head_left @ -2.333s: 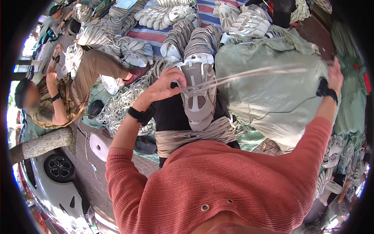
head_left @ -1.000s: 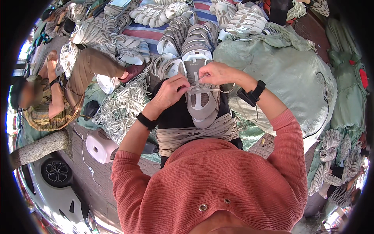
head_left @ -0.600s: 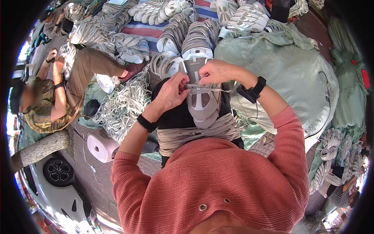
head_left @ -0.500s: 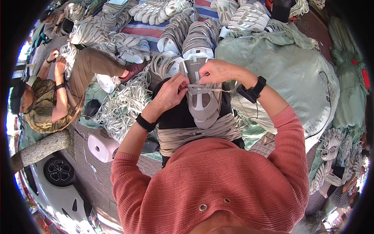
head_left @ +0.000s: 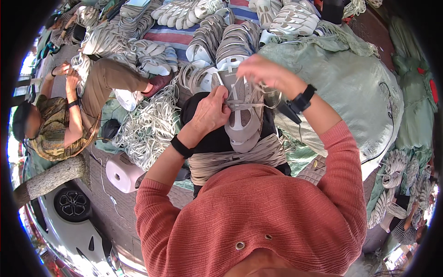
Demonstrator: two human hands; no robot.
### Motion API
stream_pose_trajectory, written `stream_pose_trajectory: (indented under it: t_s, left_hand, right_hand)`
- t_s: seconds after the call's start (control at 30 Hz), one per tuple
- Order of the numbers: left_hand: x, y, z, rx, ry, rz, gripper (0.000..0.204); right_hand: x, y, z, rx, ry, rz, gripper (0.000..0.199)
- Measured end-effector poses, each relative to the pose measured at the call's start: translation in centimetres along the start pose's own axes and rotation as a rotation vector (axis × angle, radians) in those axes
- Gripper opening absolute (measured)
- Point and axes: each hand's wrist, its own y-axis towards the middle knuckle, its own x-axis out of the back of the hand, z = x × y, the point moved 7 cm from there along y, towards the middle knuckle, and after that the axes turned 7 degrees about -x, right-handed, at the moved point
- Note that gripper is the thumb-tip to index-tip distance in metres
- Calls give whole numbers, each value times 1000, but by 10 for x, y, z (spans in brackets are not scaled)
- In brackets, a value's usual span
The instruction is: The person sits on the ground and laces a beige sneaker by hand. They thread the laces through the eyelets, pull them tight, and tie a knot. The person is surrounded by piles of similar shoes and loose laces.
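Here's the left hand (head_left: 210, 113), fingertips together and clamped on the edge of the shoe upper (head_left: 243, 132), at about ten o'clock on it. Up at one o'clock, the right hand (head_left: 264, 74) blurs, but its fingertips look pinched on the lace (head_left: 251, 105), a strand slanting down from them to the eyelet rows. The upper lies over the dark-clad lap, toe toward six. Good handling, I'd judge, means that left grip staying firm so the piece can't twist, while the right draws smoothly and keeps the strand flat. Watch the slack loop by two o'clock: it could snag or turn over, and the two free lengths ought to be evened up.

Farther out, a bundle of laces (head_left: 237, 160) sits at six against the waist, stacked uppers (head_left: 236, 46) at twelve, a pale green sack (head_left: 332, 92) at two, and a tangled lace heap (head_left: 146, 131) at nine, best kept clear of the working strand.
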Motion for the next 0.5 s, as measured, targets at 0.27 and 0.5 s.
stream_pose_trajectory:
  t_s: [0.27, 0.5]
  left_hand:
    - [4, 11, 15, 111, -88, 150, 35]
    - [1, 31, -13, -263, 190, -150, 16]
  right_hand:
    - [49, -7, 2, 22, -240, -194, 25]
    - [44, -57, -28, 105, -381, -71, 24]
